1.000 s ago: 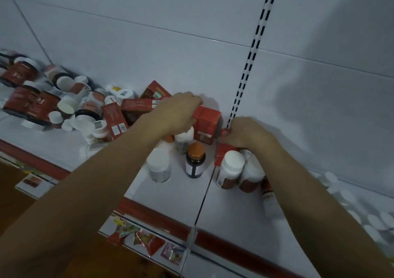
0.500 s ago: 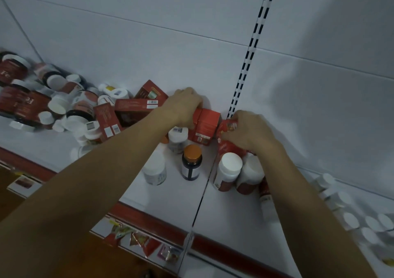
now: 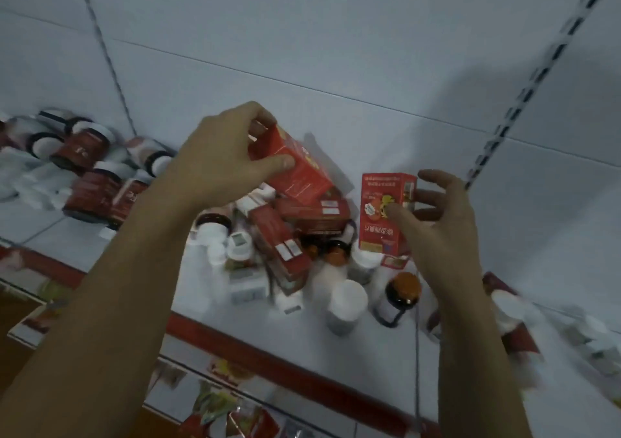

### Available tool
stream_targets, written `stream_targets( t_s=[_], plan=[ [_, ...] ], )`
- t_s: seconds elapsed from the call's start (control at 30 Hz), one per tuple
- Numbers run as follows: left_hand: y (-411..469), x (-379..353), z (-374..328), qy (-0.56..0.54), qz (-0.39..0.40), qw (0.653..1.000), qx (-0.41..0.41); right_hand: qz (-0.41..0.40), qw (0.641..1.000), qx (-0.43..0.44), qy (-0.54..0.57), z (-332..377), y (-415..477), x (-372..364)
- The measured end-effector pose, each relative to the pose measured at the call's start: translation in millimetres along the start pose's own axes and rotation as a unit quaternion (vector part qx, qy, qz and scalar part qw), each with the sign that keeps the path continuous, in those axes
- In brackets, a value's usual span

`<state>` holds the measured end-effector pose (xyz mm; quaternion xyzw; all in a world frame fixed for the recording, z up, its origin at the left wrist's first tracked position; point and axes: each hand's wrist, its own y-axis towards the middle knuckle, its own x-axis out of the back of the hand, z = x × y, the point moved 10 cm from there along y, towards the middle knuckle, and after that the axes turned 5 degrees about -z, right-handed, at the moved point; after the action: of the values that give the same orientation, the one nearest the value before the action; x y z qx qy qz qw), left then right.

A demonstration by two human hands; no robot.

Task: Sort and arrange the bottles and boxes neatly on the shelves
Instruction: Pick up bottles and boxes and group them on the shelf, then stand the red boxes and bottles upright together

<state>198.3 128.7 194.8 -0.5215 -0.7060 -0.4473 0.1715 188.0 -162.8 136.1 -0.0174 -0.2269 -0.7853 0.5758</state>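
Observation:
My left hand (image 3: 221, 165) grips a red box (image 3: 299, 168), tilted and lifted above a heap of red boxes (image 3: 285, 239) and bottles on the white shelf (image 3: 369, 347). My right hand (image 3: 433, 222) holds a second red box (image 3: 383, 215) upright, thumb on its front and fingers loosely spread behind it. Below the hands stand a white-capped bottle (image 3: 346, 303) and an orange-capped dark bottle (image 3: 400, 293). An orange-lidded bottle (image 3: 336, 252) lies partly hidden under the boxes.
Dark red jars with white lids (image 3: 87, 168) lie jumbled at the far left of the shelf. White-capped bottles (image 3: 598, 340) sit at the right edge. A red price rail (image 3: 268, 360) runs along the shelf front. A slotted upright (image 3: 524, 94) runs up the white back wall.
Both hands have lifted their red boxes off the shelf and away from the back wall. The camera view has swung left, so the slotted upright now sits at the far right.

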Motion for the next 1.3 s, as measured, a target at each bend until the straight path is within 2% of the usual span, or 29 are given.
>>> stream_targets(
  t_s=[0.17,0.3,0.47,0.7,0.87,1.03,1.17,1.3],
  plan=[
    [-55,126,131,0.036,-0.102,0.992,0.062,0.079,0.995,0.040,0.047,66,-42,-153],
    [-103,204,236,0.101,-0.108,0.981,0.129,0.175,0.980,0.070,0.055,125,-82,-296],
    [-177,285,357,0.143,-0.127,0.950,0.247,0.312,0.944,0.092,0.060,171,-142,-459],
    [-244,355,485,0.187,-0.133,0.903,0.363,0.441,0.887,0.122,0.062,205,-209,-645],
    [-207,388,574,0.195,-0.129,0.897,0.375,0.444,0.887,0.115,0.057,213,-204,-756],
    [-121,391,647,0.170,-0.098,0.917,0.346,0.429,0.897,0.104,-0.006,207,-166,-830],
    [-58,371,681,0.143,-0.072,0.940,0.301,0.399,0.911,0.096,-0.032,208,-139,-850],
    [-7,331,705,0.120,-0.008,0.955,0.270,0.372,0.919,0.103,-0.084,196,-122,-859]
  ],
)
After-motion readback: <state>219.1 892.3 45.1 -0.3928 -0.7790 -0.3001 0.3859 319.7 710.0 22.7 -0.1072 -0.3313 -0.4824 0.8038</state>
